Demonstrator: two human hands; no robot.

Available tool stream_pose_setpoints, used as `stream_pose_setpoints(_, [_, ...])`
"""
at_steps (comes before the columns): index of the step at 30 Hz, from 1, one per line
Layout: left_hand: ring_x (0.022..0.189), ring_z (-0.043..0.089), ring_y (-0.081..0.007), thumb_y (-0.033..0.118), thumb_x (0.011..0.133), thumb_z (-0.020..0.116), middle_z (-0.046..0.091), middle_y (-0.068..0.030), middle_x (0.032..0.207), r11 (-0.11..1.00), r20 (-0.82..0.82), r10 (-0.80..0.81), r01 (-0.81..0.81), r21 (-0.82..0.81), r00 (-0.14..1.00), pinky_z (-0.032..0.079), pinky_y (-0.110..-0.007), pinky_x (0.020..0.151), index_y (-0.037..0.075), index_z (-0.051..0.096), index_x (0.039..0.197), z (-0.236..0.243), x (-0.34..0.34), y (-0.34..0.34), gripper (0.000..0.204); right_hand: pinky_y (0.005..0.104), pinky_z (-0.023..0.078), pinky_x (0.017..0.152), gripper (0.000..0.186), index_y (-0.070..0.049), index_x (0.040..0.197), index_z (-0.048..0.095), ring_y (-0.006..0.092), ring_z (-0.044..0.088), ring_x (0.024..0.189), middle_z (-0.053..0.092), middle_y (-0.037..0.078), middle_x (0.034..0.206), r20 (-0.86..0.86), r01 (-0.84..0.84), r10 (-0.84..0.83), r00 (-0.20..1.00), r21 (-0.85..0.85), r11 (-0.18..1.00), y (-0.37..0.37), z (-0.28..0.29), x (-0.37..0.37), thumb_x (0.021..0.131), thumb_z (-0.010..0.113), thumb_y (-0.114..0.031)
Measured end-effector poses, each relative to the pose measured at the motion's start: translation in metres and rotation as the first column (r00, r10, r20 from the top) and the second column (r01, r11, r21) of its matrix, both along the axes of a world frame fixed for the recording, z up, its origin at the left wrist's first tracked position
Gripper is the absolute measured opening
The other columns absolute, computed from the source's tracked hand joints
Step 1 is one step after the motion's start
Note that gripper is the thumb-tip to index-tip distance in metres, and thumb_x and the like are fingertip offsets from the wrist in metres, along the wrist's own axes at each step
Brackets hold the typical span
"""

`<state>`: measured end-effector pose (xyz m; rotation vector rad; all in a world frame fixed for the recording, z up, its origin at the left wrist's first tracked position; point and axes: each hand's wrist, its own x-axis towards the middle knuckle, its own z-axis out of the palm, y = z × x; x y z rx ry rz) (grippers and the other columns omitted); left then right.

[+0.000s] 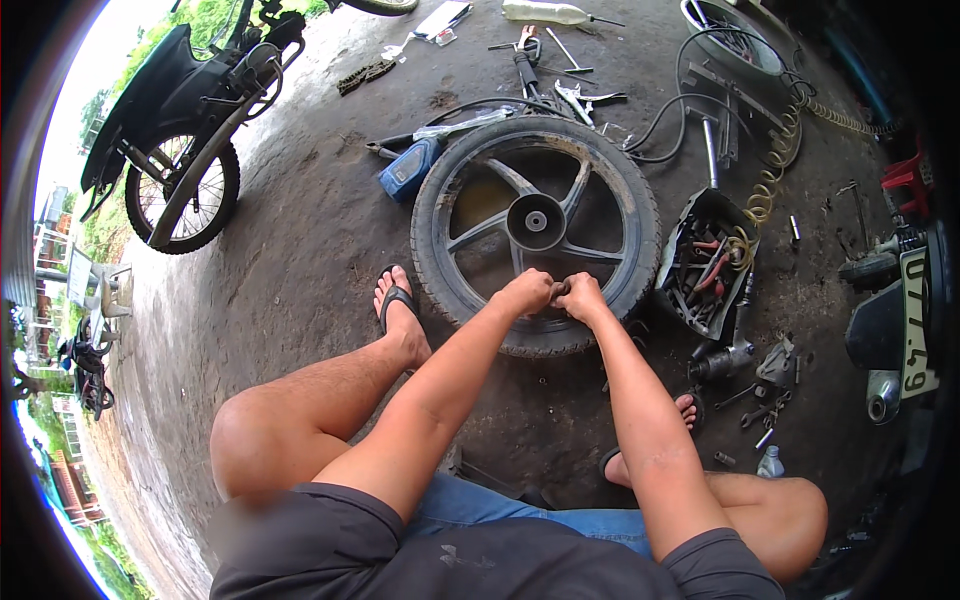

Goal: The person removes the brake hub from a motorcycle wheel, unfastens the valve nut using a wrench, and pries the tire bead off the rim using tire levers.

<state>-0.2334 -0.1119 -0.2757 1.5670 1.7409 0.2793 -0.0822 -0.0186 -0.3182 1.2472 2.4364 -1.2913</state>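
Note:
A motorcycle wheel (536, 222) with dark spokes and a worn tyre (433, 205) lies flat on the ground between my feet. Over its near rim, my left hand (527, 292) and my right hand (582, 297) come together. The fingers of both are closed around something small and dark (559, 292). It is mostly hidden by my fingers, so I cannot tell its kind. The wheel's round hub (536, 221) shows just beyond my hands.
Right of the wheel stands a cut-open container (706, 262) full of pliers and tools. A blue bottle (410, 169) touches the tyre's left side. An air hose (783, 150), a basin (735, 40), an impact wrench (722, 360) and loose spanners (768, 410) lie around. A motorcycle (190, 130) stands far left.

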Motion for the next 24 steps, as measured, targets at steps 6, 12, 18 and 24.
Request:
stream_pose_setpoints(6, [0.105,0.074,-0.035,0.02,0.1,0.061,0.076,-0.0209,0.11,0.975,0.123,0.209,-0.197,-0.101,0.97,0.058,-0.045,0.09,0.002,0.074,0.118,-0.018,-0.022,-0.009,0.028,0.0449,0.057,0.09,0.03,-0.001,0.095,0.08,0.0378,0.074,0.098,0.076,0.024,0.097,-0.033,-0.006,0.003,0.999,-0.071,0.997,-0.006,-0.002,-0.014,0.071,0.086,-0.018])
stream_pose_setpoints(12, [0.109,0.073,-0.0308,0.026,0.101,0.064,0.074,-0.0224,0.123,0.974,0.271,0.152,-0.097,-0.205,0.951,0.057,-0.042,0.096,0.0,0.069,0.132,-0.017,-0.024,-0.001,0.041,0.0415,0.058,0.085,0.025,-0.002,0.095,0.081,0.0327,0.077,0.093,0.077,0.022,0.091,-0.037,0.0,-0.006,0.999,-0.164,0.986,0.003,-0.011,0.001,0.074,0.084,-0.015])
stream_pose_setpoints(18, [0.084,0.076,-0.0223,0.02,0.102,0.066,0.078,-0.0166,0.101,0.938,0.483,0.337,-0.248,-0.24,0.808,0.062,-0.04,0.078,-0.001,0.074,0.121,-0.036,-0.033,-0.012,0.03,0.0408,0.059,0.076,0.025,-0.002,0.101,0.081,0.0285,0.077,0.079,0.077,0.019,0.084,-0.089,-0.07,0.058,0.994,-0.135,0.988,0.001,-0.005,-0.008,0.077,0.079,-0.011])
stream_pose_setpoints(24, [0.069,0.077,-0.0278,0.033,0.101,0.066,0.075,-0.0201,0.079,0.952,0.275,0.301,-0.269,-0.147,0.913,0.063,-0.039,0.065,-0.004,0.077,0.098,-0.019,-0.013,-0.002,0.039,0.034,0.055,0.06,0.018,0.003,0.093,0.079,0.0164,0.069,0.061,0.075,0.011,0.076,-0.041,-0.022,0.012,0.999,-0.258,0.966,0.009,0.002,-0.003,0.08,0.078,-0.009])
